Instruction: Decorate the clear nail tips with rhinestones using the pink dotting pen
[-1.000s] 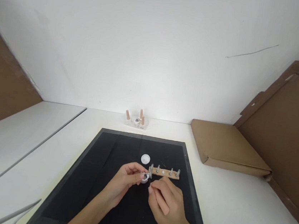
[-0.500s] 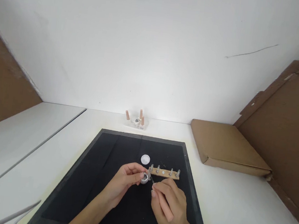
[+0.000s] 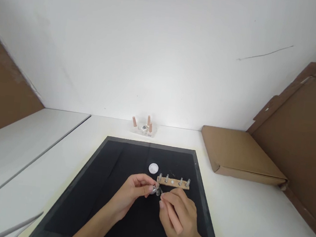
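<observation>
The pink-handled brush is in the right hand, whose thumb and fingers are pinching it; its long axis goes slantwise, the thick handle toward the lower right and the thin dark end toward the upper left, at the small clear piece. This piece is at the fingertips of the left hand, which is pinching it by thumb and forefinger, and it slopes downward from them. Just beside these fingertips a small silvery-white pot shows in part; its content is hidden. A round white dish lies beyond, its hollow upward. The clear tray near the wall contains three bottles with pink caps and one small white item. The wooden strip lies crosswise, near the right hand, bearing four clear upright pieces. The black mat spreads widely on the left side up to its grey border; on the right, its edge runs between the hand and the cardboard box.
</observation>
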The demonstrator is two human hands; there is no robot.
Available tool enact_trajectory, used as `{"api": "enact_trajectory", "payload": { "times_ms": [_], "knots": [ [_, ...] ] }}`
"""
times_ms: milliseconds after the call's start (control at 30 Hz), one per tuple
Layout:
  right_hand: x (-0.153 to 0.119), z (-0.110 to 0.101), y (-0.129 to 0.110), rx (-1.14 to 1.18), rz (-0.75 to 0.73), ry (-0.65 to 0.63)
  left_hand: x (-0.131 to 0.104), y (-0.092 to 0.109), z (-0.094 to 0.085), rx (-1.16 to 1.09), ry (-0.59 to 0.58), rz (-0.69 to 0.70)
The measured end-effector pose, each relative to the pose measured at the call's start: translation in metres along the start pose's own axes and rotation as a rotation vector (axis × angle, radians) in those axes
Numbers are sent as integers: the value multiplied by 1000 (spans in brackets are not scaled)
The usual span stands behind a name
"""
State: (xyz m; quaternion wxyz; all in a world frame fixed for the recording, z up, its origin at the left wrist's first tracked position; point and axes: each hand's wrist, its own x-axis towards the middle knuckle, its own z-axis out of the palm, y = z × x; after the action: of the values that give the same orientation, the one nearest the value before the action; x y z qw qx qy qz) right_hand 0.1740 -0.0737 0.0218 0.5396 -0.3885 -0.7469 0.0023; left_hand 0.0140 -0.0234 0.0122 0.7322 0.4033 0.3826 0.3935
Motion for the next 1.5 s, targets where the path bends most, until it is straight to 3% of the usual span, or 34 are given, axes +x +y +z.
{"api": "enact_trajectory", "payload": {
  "times_ms": [533,1500],
  "knots": [
    [-3,3,0,4,-16,-32,-1,2,2,-12,48,16],
    [-2,2,-1,-17,-6,-32,-1,4,2,-44,34,4]
  ]
}}
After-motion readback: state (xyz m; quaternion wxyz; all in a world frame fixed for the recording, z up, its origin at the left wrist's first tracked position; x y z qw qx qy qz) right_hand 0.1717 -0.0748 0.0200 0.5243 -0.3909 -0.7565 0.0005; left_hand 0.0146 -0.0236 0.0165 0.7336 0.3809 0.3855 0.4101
